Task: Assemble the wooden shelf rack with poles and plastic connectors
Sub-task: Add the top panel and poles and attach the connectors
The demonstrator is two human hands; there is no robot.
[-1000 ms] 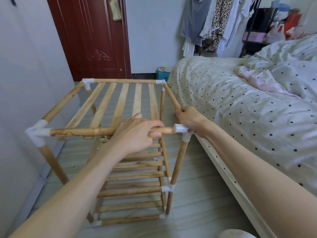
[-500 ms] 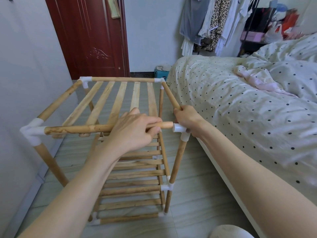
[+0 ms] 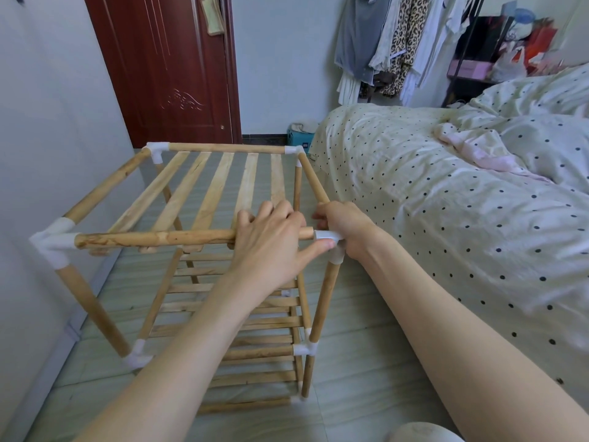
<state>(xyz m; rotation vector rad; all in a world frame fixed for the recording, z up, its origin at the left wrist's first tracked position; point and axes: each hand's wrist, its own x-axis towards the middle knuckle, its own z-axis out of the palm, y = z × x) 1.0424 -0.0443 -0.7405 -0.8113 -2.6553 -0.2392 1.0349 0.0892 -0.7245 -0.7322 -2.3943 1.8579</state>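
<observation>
Change: left hand (image 3: pixel 271 247) slid right along the front pole (image 3: pixel 159 239) toward the corner; thumb now reaches the white connector (image 3: pixel 328 235), and the gap between pole end and connector mouth has almost closed.
Left grip: fingers curled over the pole near its right end, gripping it, likely to steer the tip into the socket.
Right grip: right hand (image 3: pixel 347 229) wrapped round the connector, centre of frame, holding it steady as a brace against the push.
Pole left end: already seated in the white corner piece (image 3: pixel 55 242), left of frame, so only the right joint looks open.
Rack: shelf rack (image 3: pixel 223 183) stands on the floor, centre-left, between the wall and bed (image 3: pixel 446 202); top slats and lower tiers in place.
Stage: judged near-final, closing the top frame.
Risk: off-axis tip could jam or skew the upright leg (image 3: pixel 325 301).
</observation>
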